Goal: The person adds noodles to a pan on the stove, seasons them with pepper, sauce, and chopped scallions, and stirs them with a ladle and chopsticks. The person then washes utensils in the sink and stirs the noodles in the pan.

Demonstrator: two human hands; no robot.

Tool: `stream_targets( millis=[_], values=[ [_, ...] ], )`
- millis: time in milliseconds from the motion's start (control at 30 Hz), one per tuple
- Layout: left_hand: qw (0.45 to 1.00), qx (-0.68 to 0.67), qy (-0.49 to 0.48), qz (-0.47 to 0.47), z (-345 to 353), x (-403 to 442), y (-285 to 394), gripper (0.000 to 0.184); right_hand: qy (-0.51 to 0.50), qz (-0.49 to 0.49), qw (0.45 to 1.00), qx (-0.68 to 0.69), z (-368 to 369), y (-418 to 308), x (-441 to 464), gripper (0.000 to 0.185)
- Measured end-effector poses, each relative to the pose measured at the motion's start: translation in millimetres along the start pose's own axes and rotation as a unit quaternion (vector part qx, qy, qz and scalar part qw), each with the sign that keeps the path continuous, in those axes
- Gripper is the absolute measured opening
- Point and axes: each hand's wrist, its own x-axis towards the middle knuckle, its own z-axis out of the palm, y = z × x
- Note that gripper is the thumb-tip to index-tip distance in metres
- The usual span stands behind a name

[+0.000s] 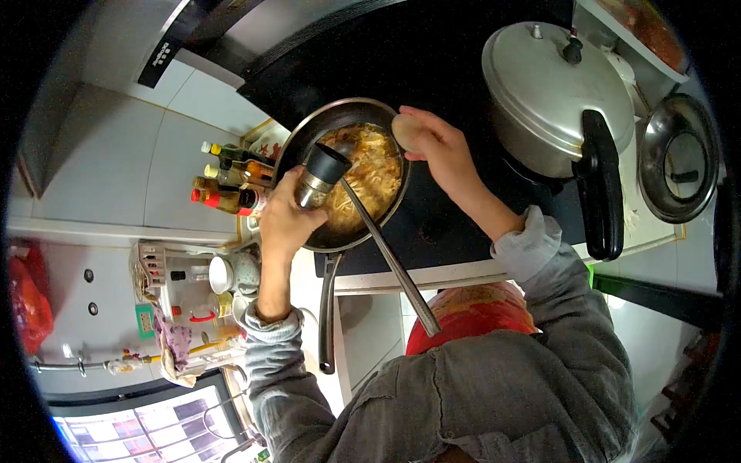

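My left hand [284,220] is closed around a spice grinder [316,185] with a black top and a clear body. The grinder is tilted over the frying pan [305,127], which holds noodles in brown broth [370,197]. A long metal-handled utensil [394,262] rests in the pan, its handle slanting over the near rim; its head is mostly hidden by the food and the grinder. At the pan's right rim, my right hand [446,150] grips a round, pale beige object [407,133] whose kind I cannot make out.
A large pressure cooker [548,92] stands right of the pan on the black stovetop [432,69], its black handle [600,185] pointing toward me. Several sauce bottles [231,181] crowd the left side. A metal lid [679,158] lies far right. The pan's handle [328,316] overhangs the counter edge.
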Motion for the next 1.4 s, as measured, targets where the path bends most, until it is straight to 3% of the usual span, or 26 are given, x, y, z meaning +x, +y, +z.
stream_targets(
  millis=[167,300,533,567,600,667,733,800,867,967,1000,1067,1133,1267,1400],
  values=[
    [0.958,-0.259,-0.057,-0.111,13,-43,32,0.066,-0.095,-0.178,0.978,-0.054,38,-13,-23,0.037],
    [0.945,-0.318,-0.023,-0.077,11,-77,64,0.065,-0.139,-0.343,0.919,-0.136,49,-18,-53,0.048],
    [0.94,-0.333,-0.027,-0.073,9,-135,107,0.067,-0.175,-0.336,0.908,-0.178,25,-63,-109,0.051],
    [0.904,-0.404,-0.05,-0.127,13,-145,113,0.068,-0.173,-0.339,0.906,-0.187,18,-71,-117,0.053],
    [0.913,-0.397,-0.039,-0.081,20,-154,109,0.067,-0.172,-0.338,0.915,-0.138,15,-79,-126,0.063],
    [0.874,-0.484,-0.025,-0.02,26,-162,131,0.068,-0.113,-0.334,0.929,-0.109,4,-88,-148,0.077],
    [0.855,-0.509,-0.073,-0.071,26,-175,164,0.068,-0.091,-0.238,0.965,-0.062,-18,-101,-182,0.083],
    [0.885,-0.45,-0.106,0.055,76,-190,172,0.071,-0.083,-0.114,0.99,-0.01,-57,-111,-231,0.086],
    [0.857,-0.466,-0.196,0.101,93,-195,195,0.072,-0.053,-0.079,0.984,-0.153,-92,-111,-263,0.08],
    [0.814,-0.509,-0.201,0.193,146,-190,244,0.072,0.054,-0.068,0.979,-0.186,-139,-127,-290,0.07],
    [0.836,-0.464,-0.129,0.263,161,-185,261,0.069,0.092,-0.054,0.978,-0.181,-153,-128,-291,0.067],
    [0.816,-0.534,-0.149,0.161,197,-178,291,0.068,0.189,-0.071,0.942,-0.267,-180,-126,-286,0.062],
    [0.811,-0.544,-0.149,0.154,222,-153,319,0.067,0.281,-0.093,0.922,-0.251,-213,-108,-262,0.058],
    [0.838,-0.515,-0.133,0.122,302,-84,375,0.06,0.347,-0.159,0.882,-0.276,-288,-87,-187,0.053],
    [0.722,-0.679,-0.127,0.046,368,-1,425,0.057,0.398,-0.163,0.869,-0.244,-363,-67,-90,0.049]
  ],
)
